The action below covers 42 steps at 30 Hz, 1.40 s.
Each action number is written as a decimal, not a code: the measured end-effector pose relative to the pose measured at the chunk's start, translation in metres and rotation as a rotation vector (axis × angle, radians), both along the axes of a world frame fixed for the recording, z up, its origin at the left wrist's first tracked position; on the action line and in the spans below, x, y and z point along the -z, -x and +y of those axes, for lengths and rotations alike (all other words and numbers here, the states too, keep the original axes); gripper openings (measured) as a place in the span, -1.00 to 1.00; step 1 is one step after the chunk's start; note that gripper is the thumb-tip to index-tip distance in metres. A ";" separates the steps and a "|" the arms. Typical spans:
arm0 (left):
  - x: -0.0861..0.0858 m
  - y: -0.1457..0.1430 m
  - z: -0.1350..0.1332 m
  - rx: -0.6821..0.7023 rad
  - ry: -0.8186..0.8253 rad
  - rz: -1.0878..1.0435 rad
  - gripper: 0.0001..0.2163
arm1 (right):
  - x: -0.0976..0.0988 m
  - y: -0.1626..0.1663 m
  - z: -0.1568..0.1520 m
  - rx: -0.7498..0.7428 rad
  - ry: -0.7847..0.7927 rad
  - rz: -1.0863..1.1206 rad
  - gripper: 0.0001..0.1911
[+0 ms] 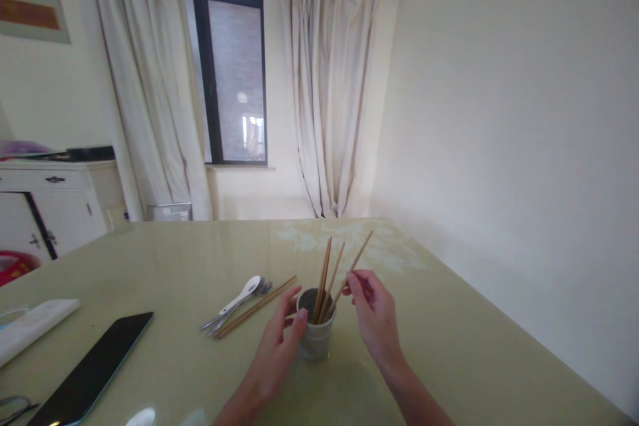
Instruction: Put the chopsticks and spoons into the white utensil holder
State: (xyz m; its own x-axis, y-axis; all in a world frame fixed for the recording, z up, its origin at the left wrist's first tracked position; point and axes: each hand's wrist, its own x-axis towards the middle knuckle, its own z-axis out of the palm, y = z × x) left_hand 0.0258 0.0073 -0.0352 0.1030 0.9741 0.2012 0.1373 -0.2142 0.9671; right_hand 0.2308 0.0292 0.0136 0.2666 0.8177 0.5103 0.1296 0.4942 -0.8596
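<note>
A pale grey cup [315, 343] stands upright on the table, holding several wooden chopsticks [324, 273] that lean to the right. My left hand [277, 339] grips the cup's left side, with the thumb at the near rim and the fingers curled behind. Between thumb and fingertips, my right hand [374, 313] pinches one chopstick [360, 251] whose lower end is inside the cup. Left of the cup lie a white spoon [248, 289], some metal cutlery [224, 321] partly under it, and loose wooden chopsticks [259, 306] side by side.
On the glossy table [424, 359], a dark tablet or phone [97, 366] lies at the left, beside a white flat object [34, 329]. Scissors-like handles [14, 406] show at the lower left corner. A wall [524, 180] borders the right edge; a white cabinet [64, 206] stands far left.
</note>
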 end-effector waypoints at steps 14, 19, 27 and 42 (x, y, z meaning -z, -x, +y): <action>0.003 0.049 0.027 -0.384 -0.162 0.797 -0.70 | 0.020 0.012 0.004 -0.116 0.143 -0.115 -0.53; -0.002 0.072 0.028 -0.444 -0.032 1.312 -0.74 | 0.019 0.014 0.003 -0.114 0.135 -0.073 -0.49; -0.003 0.070 0.029 -0.346 -0.040 1.309 -0.78 | 0.018 0.013 0.003 -0.028 0.119 -0.054 -0.48; -0.013 0.049 0.018 -0.472 -0.185 0.710 -0.73 | 0.007 0.016 -0.018 0.090 -0.127 -0.166 -0.66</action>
State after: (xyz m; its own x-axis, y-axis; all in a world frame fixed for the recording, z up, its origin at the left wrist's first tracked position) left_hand -0.0230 0.0252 -0.0220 -0.1424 0.9046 0.4018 0.8084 -0.1279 0.5746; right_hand 0.2148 0.0113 0.0064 0.2392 0.7206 0.6508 0.3123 0.5776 -0.7542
